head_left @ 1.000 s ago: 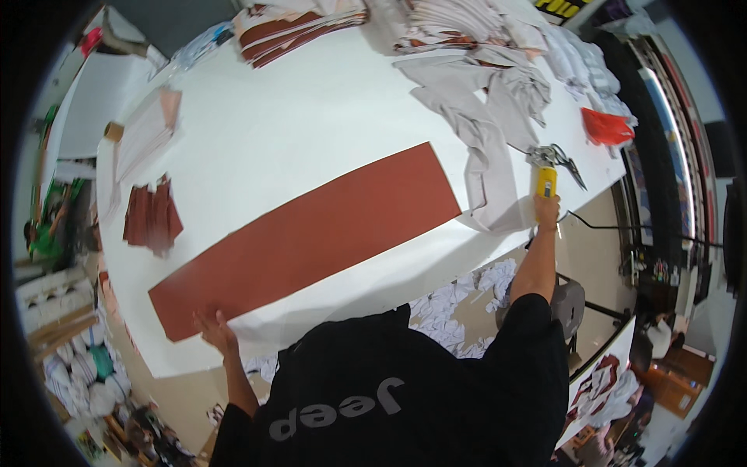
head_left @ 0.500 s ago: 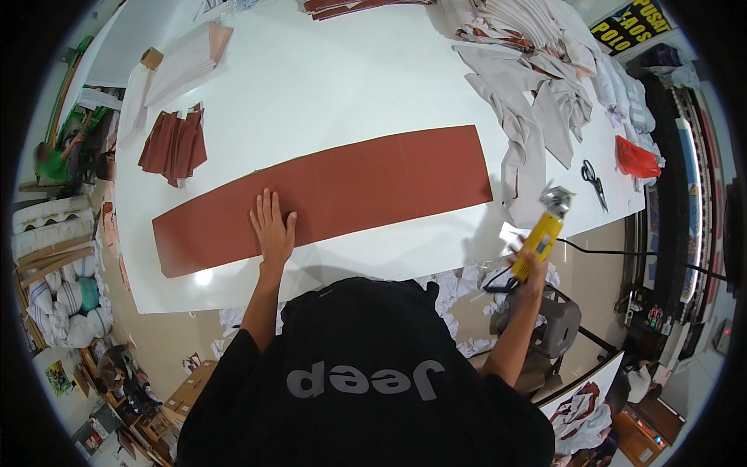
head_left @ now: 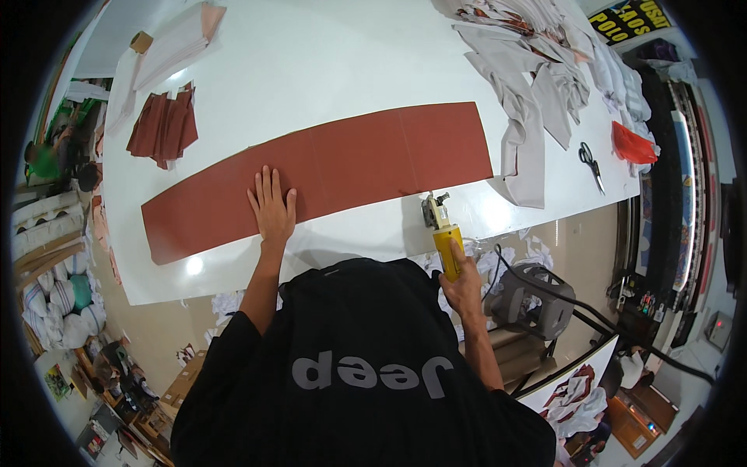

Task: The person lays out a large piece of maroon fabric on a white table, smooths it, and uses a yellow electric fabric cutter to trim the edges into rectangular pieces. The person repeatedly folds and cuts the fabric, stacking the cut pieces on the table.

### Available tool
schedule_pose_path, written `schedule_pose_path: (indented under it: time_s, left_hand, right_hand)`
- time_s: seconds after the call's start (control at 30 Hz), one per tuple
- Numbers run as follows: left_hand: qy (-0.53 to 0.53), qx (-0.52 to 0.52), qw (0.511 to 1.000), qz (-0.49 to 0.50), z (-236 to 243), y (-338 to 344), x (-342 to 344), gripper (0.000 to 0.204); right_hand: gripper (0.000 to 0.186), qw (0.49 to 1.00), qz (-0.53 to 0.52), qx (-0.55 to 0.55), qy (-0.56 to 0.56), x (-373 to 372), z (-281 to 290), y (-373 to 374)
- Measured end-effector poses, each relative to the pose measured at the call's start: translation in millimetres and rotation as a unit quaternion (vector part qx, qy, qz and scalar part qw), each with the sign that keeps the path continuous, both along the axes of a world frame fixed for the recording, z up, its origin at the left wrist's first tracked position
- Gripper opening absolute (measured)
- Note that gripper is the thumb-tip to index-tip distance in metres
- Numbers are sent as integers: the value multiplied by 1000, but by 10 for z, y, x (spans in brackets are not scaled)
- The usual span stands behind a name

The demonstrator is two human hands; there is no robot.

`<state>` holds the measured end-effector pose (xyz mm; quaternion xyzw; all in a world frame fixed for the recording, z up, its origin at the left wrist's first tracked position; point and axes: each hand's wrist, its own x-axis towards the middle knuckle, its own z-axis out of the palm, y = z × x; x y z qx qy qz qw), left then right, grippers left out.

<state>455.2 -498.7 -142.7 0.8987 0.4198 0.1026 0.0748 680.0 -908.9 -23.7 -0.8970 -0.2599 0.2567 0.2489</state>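
A long, slightly curved reddish-brown piece of fabric [head_left: 366,152] lies flat across the white table [head_left: 311,70]; faint lines cross it. My left hand [head_left: 274,206] rests flat on its left half, fingers spread. In my right hand [head_left: 463,282] is a yellow electric fabric cutter [head_left: 447,249], gripped around its body. Its metal head sits at the near edge of the fabric, right of the middle; whether it touches the cloth I cannot tell. A dark cord [head_left: 591,313] trails off to the right.
Pleated brown fabric [head_left: 163,128], pale stacked cloth [head_left: 175,50] and a tape roll [head_left: 141,42] lie at the left. Grey cloth strips [head_left: 523,156], black scissors [head_left: 592,167] and a red bag [head_left: 633,144] are at the right. A grey plastic stool [head_left: 537,300] stands below the table edge.
My right hand has brought the cutter leftward from beyond the table's right side to the fabric's near edge, its head now upright. My left hand stays flat on the fabric.
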Motion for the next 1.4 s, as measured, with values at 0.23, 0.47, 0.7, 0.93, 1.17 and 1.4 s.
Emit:
schedule_pose_path:
  time_s: [0.23, 0.47, 0.7, 0.93, 1.17, 1.4]
  left_hand:
    - [-5, 6, 1000, 6, 2, 10, 10, 68]
    - [-31, 0, 1000, 5, 38, 3, 28, 67]
    - [-23, -4, 1000, 4, 54, 9, 21, 67]
    - [-21, -13, 1000, 8, 73, 12, 24, 67]
    - [-11, -17, 1000, 12, 100, 11, 30, 68]
    - [-14, -23, 1000, 15, 107, 28, 48, 68]
  right_hand:
    - [89, 1000, 28, 8, -11, 89, -47, 219]
    - [87, 999, 19, 26, -12, 69, -137, 279]
    - [95, 1000, 8, -7, 6, 87, -158, 391]
    - [96, 1000, 10, -3, 7, 168, -149, 517]
    - [98, 1000, 13, -9, 11, 342, -128, 830]
    - [98, 1000, 10, 4, 5, 574, -84, 1306]
